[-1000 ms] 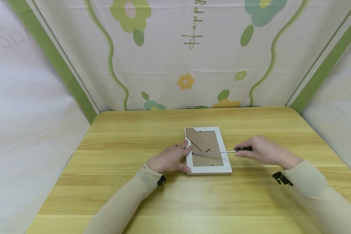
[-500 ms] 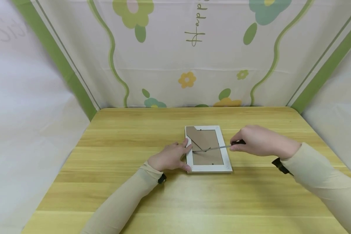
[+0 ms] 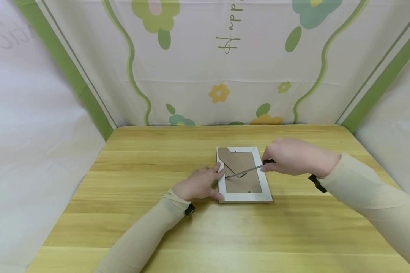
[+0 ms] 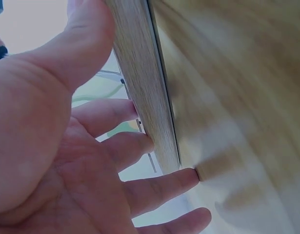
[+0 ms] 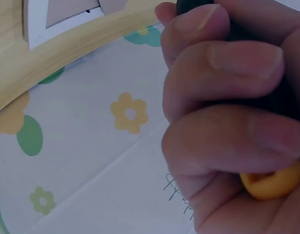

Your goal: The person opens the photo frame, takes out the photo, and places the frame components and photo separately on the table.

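Note:
A white-bordered picture frame (image 3: 242, 197) lies face down, its brown backing board (image 3: 242, 185) and folded stand (image 3: 227, 157) upward. My left hand (image 3: 198, 184) rests along its left side, fingers extended on the edge and thumb at the near corner. In the left wrist view some fingertips touch the frame's wood-coloured side (image 4: 140, 63), others reach the tabletop. My right hand (image 3: 290, 156) grips a screwdriver (image 3: 247, 171) by its dark handle, whose yellow end (image 5: 274, 183) shows in the right wrist view. Its slanted shaft crosses the backing, the tip right at a small black tab on the left inner edge.
The frame sits on a wood-grain table (image 3: 150, 159) with a back edge not far beyond it. A flower-printed cloth (image 3: 191, 68) hangs behind, and pale cloth (image 3: 37, 132) closes the sides. More small black tabs dot the frame's inner edge.
My right hand has moved left and up, tilting the screwdriver steeper, while its tip stays at the same tab. My left hand and the frame keep their places.

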`<action>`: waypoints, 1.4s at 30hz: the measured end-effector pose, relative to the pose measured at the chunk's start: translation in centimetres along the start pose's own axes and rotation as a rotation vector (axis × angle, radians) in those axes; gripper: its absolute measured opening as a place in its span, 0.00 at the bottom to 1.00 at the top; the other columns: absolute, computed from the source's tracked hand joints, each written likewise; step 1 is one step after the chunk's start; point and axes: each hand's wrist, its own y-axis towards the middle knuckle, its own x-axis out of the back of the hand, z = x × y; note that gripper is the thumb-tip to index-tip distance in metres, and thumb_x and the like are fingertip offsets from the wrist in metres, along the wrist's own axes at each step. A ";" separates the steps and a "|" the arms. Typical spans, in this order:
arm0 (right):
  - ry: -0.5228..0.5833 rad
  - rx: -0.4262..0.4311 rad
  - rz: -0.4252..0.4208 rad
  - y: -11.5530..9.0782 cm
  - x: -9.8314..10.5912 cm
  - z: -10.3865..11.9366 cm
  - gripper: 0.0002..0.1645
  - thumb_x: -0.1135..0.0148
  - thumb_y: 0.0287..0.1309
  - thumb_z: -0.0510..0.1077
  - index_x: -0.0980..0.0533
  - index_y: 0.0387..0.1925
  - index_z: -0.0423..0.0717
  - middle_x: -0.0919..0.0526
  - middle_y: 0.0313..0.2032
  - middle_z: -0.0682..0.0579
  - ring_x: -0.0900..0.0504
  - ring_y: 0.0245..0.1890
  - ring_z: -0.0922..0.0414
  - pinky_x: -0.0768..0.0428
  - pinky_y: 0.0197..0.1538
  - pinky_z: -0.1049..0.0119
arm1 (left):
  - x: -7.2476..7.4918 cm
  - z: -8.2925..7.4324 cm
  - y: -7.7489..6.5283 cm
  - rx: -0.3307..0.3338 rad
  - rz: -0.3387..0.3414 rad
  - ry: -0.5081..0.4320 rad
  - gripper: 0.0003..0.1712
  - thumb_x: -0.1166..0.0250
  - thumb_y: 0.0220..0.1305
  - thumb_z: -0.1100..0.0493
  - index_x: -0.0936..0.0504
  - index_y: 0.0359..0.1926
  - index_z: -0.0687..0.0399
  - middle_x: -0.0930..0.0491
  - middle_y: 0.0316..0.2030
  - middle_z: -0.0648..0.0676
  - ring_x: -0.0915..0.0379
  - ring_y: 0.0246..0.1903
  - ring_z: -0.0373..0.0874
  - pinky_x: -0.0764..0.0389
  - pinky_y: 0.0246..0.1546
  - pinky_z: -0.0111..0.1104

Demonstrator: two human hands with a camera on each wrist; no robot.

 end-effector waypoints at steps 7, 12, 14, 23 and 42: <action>-0.044 0.013 0.047 1.5 1.4 0.4 0.20 0.30 0.60 0.47 0.25 0.14 0.56 0.32 0.13 0.64 0.37 0.15 0.66 0.33 0.22 0.68 | 0.0 -0.1 0.0 0.010 0.006 0.006 0.55 0.30 0.54 0.36 0.42 0.76 0.53 0.54 0.76 0.60 0.43 0.68 0.67 0.40 0.64 0.61; -0.094 0.008 0.081 2.5 2.4 1.1 0.16 0.30 0.58 0.47 0.20 0.16 0.56 0.26 0.15 0.65 0.31 0.16 0.66 0.26 0.26 0.66 | 0.0 -0.1 0.0 0.018 0.010 0.011 0.55 0.30 0.54 0.36 0.42 0.76 0.52 0.54 0.76 0.59 0.43 0.68 0.67 0.39 0.64 0.60; -0.109 0.002 0.093 2.8 2.8 1.4 0.17 0.29 0.58 0.47 0.20 0.15 0.55 0.26 0.15 0.65 0.32 0.16 0.66 0.27 0.25 0.66 | 0.0 -0.1 0.1 0.018 0.007 0.019 0.55 0.30 0.54 0.36 0.42 0.76 0.52 0.53 0.76 0.59 0.42 0.68 0.66 0.38 0.64 0.59; -0.160 -0.082 0.175 4.4 3.9 3.0 0.17 0.28 0.57 0.47 0.20 0.14 0.54 0.23 0.15 0.62 0.27 0.15 0.64 0.26 0.24 0.67 | 0.0 0.0 0.1 0.016 0.007 0.040 0.56 0.30 0.54 0.34 0.43 0.77 0.51 0.52 0.76 0.60 0.42 0.69 0.63 0.36 0.63 0.57; -0.275 -0.185 0.296 8.4 5.4 5.7 0.16 0.26 0.55 0.50 0.19 0.34 0.43 0.20 0.27 0.55 0.19 0.28 0.58 0.18 0.37 0.61 | 0.1 0.1 -0.1 -0.008 0.000 0.034 0.55 0.30 0.55 0.35 0.42 0.76 0.52 0.52 0.76 0.61 0.40 0.67 0.65 0.34 0.62 0.56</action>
